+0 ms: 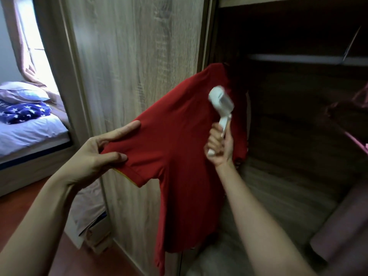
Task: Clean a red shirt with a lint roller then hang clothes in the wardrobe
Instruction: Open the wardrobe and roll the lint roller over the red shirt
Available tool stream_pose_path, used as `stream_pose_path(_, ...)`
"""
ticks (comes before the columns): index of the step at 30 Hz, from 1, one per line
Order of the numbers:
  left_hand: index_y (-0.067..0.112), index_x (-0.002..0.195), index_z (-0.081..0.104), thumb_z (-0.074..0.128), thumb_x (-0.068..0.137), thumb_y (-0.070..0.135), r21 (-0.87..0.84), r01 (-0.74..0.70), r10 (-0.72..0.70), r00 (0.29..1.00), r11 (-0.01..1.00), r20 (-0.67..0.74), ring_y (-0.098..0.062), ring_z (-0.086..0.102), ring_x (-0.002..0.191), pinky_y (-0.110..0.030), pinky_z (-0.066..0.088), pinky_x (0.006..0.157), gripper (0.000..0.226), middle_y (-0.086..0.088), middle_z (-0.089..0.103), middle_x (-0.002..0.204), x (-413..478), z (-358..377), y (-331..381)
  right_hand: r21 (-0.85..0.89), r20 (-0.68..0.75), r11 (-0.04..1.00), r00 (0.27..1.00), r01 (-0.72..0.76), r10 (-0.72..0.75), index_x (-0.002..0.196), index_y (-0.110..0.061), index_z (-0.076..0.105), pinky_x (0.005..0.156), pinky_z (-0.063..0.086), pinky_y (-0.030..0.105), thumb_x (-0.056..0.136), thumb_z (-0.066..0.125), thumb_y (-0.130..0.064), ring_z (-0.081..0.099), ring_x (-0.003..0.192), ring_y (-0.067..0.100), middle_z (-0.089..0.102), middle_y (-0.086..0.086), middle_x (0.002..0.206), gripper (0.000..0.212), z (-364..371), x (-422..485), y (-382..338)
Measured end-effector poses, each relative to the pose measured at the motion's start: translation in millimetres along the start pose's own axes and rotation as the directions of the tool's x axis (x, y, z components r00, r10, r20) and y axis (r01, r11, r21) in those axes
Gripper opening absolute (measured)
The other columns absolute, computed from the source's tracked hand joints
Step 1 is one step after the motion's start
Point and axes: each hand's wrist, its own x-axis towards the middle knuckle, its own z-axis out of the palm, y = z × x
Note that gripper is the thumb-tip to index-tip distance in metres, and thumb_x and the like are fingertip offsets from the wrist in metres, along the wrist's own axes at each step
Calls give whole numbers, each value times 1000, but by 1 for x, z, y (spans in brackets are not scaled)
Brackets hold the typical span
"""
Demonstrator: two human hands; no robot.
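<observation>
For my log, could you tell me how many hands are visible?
2. The left hand pinches a sleeve of the red shirt; the right hand grips the lint roller near the collar.

Red shirt (179, 148), white lint roller (220, 104), blue white-starred blanket (23, 112), pale wood-grain wardrobe (135, 46).

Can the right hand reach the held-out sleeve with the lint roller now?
Probably yes: the left hand pinches the sleeve outstretched, and only bare red shirt lies between it and the lint roller in the right hand.

Starred blanket (23, 113) on bed (33, 134) (pillow (22, 92) behind), apparently a curtain (21, 46).
</observation>
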Motion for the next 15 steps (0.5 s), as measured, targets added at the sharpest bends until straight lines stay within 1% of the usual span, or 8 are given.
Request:
stream_pose_path(1,29,122,67,50,72,-19,-3,0,0,1000,1000,2,-14,57,121,-29,47,98,71,2,60,135,0,-1,0,-39,-37,999,999,-5,3,88,-2,54,40,23,23,100,27,-49,28,40,9,36,5,58,56,-14,-13,14)
stream_pose_path(2,28,123,66,49,73,-20,-5,2,-2,1000,1000,3,-15,57,122,-32,45,100,71,2,60,135,-1,-1,-1,-76,-108,996,993,-54,46,87,-4,54,37,20,22,99,36,-46,30,39,11,36,3,57,47,-28,-34,33)
stream_pose_path(3,28,124,66,49,74,-20,-7,6,-6,1000,1000,3,-15,56,123,-33,44,100,72,2,60,136,-1,-2,-2,-58,-105,989,986,-135,128,87,-5,54,36,18,21,98,41,-45,28,37,11,36,2,56,44,-43,-57,53)
stream_pose_path(5,27,125,65,47,75,-21,-12,7,-7,1000,1000,9,-16,55,125,-33,44,101,72,2,59,136,0,-4,-3,-44,-153,969,960,-243,234,88,-4,55,36,18,20,97,42,-47,23,35,9,37,3,55,45,-57,-91,83)
stream_pose_path(7,25,126,64,44,77,-25,-13,-3,4,1000,1000,9,-16,54,126,-32,43,102,73,2,58,137,0,-4,-3,-59,-107,945,943,-322,315,91,-4,57,37,25,22,97,41,-48,29,37,9,38,2,54,48,-53,-98,91)
stream_pose_path(11,20,132,58,42,76,-26,-33,3,-3,1000,999,17,-18,53,127,-32,41,103,74,0,58,138,3,-8,-7,-300,-93,902,950,-312,298,90,-8,61,36,35,19,94,46,-49,23,35,8,38,1,53,44,-3,-48,67)
stream_pose_path(13,20,132,58,44,75,-25,-45,3,-2,999,999,32,-19,52,128,-32,41,104,74,0,57,139,4,-10,-9,-389,-101,859,942,-332,319,84,-12,64,32,32,15,86,55,-55,29,32,5,44,-4,46,44,13,-26,56)
stream_pose_path(15,22,131,60,50,72,-20,-51,3,0,998,999,59,-18,52,127,-30,41,103,73,0,56,140,4,-12,-9,-444,-173,808,922,-387,347,81,-14,65,29,30,14,80,62,-58,36,31,2,45,-5,44,44,8,-30,52)
